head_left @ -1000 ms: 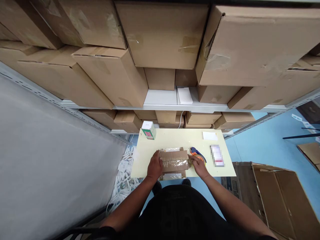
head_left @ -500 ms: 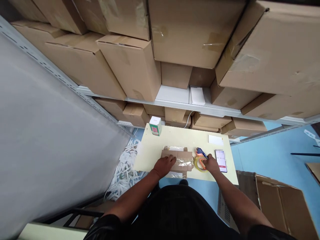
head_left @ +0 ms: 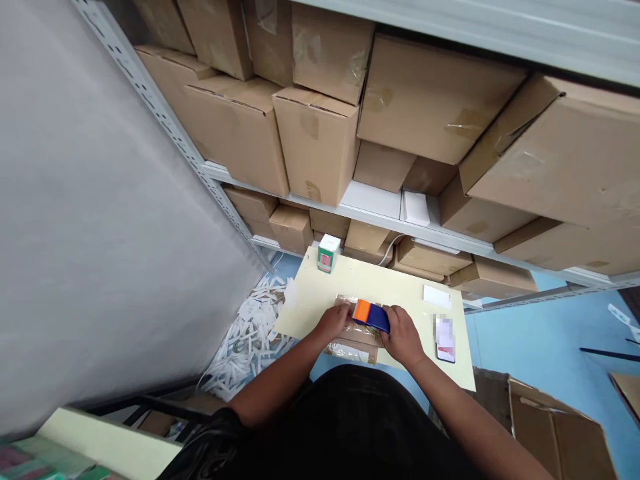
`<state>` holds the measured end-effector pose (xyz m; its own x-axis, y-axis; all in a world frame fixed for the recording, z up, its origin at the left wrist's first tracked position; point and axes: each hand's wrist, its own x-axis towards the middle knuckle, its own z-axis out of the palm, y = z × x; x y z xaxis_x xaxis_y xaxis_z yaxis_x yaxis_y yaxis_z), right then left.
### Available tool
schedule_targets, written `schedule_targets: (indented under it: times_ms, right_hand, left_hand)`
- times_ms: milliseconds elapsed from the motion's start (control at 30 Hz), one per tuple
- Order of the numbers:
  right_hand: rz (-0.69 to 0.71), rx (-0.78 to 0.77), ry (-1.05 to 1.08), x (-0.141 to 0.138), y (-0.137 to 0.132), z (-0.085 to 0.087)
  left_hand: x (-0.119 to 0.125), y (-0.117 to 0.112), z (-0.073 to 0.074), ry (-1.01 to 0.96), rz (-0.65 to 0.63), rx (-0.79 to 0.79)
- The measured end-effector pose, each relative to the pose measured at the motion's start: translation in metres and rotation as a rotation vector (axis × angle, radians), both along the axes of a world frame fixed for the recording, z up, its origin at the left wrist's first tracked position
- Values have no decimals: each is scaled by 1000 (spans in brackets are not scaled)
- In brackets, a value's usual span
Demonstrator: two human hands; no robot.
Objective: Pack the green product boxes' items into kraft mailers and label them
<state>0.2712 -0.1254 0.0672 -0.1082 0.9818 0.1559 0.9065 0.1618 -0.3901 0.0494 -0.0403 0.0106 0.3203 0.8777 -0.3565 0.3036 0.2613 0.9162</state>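
Note:
A flat brown cardboard package [head_left: 353, 340] wrapped in clear tape lies near the front edge of a pale yellow table [head_left: 385, 288]. My right hand [head_left: 403, 337] grips an orange and blue tape dispenser [head_left: 371, 315] and holds it over the top of the package. My left hand [head_left: 331, 321] rests on the package's left end, fingers by the dispenser's orange tip.
A phone [head_left: 444, 337] and a white card [head_left: 437, 297] lie on the table's right side; a small white and green box [head_left: 328, 253] stands at its back left corner. Shelves of cardboard cartons [head_left: 320, 137] rise behind. White paper scraps [head_left: 250, 337] litter the floor at left. An open carton [head_left: 560, 433] sits at right.
My right hand picked up the tape dispenser from the table right of the package and brought it left over the package. My head turned left, shifting the view.

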Motion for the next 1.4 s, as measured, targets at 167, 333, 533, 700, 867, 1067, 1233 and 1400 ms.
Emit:
schedule_targets:
  times_ms: [167,333,533,700,867,1067,1233,1400]
  right_hand:
    - [77,0,-98,-9,6,-8]
    - [79,16,-187,-16,6,-6]
    - [165,-40,-311,-24,10,4]
    - [207,-43,-382,-20,13,14]
    - [245,-45,-412,-21,10,18]
    - [282,-65,-462,-28,8,19]
    - [288,-54,-449,-20,6,14]
    - [277,-64,-443,-17,0,13]
  left_hand:
    - [-6,3,-1,-267,76,-261]
    - [-8,-5,-1,-343,164,-289]
    - [-7,-9,-7,-151,175,-234]
    - [-11,-8,-14,-163,193,-204]
    - [-35,-4,-27,-75,214,-104]
    - [-62,-9,-45,105,226,-19]
    - [-40,-35,-63,188,138,31]
    - [-13,-50,-77,237,61,66]
